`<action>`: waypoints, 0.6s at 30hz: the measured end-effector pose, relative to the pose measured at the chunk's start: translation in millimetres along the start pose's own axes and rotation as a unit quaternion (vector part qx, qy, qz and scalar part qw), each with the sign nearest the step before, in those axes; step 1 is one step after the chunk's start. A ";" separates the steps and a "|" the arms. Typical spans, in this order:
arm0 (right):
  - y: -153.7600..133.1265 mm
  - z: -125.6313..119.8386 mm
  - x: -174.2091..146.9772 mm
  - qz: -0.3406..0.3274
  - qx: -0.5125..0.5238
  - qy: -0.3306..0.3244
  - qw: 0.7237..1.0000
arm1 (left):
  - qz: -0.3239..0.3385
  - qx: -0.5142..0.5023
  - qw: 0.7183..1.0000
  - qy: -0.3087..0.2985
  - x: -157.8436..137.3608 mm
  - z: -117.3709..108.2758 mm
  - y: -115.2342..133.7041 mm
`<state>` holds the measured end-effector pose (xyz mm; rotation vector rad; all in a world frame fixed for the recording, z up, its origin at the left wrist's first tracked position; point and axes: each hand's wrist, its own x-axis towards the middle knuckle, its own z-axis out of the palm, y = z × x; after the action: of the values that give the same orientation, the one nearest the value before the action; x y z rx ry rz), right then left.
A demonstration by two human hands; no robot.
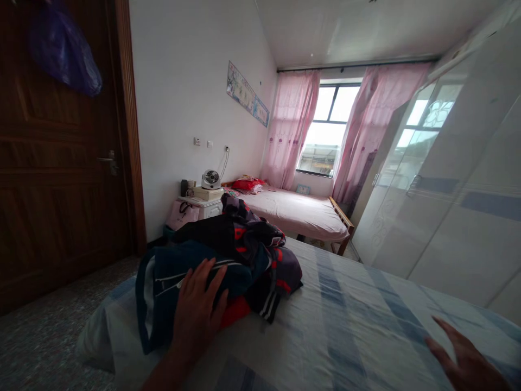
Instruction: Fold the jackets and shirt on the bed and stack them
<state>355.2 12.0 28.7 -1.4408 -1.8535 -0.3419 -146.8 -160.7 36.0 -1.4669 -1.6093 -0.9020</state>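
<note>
A heap of clothes lies on the near bed (342,331), which has a pale sheet with blue stripes. In the heap are a dark teal garment (163,271) with white piping, a black, grey and red patterned garment (287,266), and a red piece (235,314) underneath. My left hand (199,301) rests against the teal garment, its fingers stretched out and slightly spread, grasping nothing. Over the sheet at the lower right is my right hand (464,353), fingers apart and holding nothing. The frame's edge cuts off part of it.
A brown door (65,206) with a purple bag (65,51) stands at left. Beyond the heap are a white bedside cabinet (211,209), a small fan (211,179) and a second bed (293,209). A white wardrobe (451,233) lines the right side.
</note>
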 end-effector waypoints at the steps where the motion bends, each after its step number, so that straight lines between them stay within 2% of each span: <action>1: -27.9 6.9 14.7 -0.008 0.010 -0.033 0.999 | 0.005 0.001 1.000 0.007 -5.5 4.1 -0.8; 4: -131.3 23.3 59.5 -0.102 0.075 -0.084 0.988 | 0.022 0.003 1.000 0.021 -21.5 13.1 -3.7; 7: -230.8 37.9 92.6 -0.196 0.135 -0.112 0.965 | 0.034 0.009 0.999 0.022 -31.5 19.0 -7.1; 10: -301.0 56.0 111.6 -0.237 0.171 -0.136 0.947 | 0.038 0.009 0.999 0.017 -34.4 22.5 -9.5; 12: -330.6 69.3 121.4 -0.213 0.204 -0.145 0.944 | 0.041 0.006 0.999 0.019 -34.7 23.5 -10.6; 14: -347.6 80.5 132.2 -0.160 0.243 -0.150 0.945 | 0.044 0.002 0.999 0.023 -35.0 23.9 -11.8; 16: -352.2 85.8 145.2 -0.096 0.269 -0.140 0.948 | 0.045 0.000 0.999 0.022 -35.4 24.0 -12.8; 18: -344.3 81.1 159.9 -0.046 0.275 -0.111 0.954 | 0.044 -0.001 0.999 0.018 -35.3 23.8 -13.3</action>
<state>-5.4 62.5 163.1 -1.0382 -1.9858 0.2927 -160.3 -156.8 -6.4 -1.5027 -1.5046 -0.8761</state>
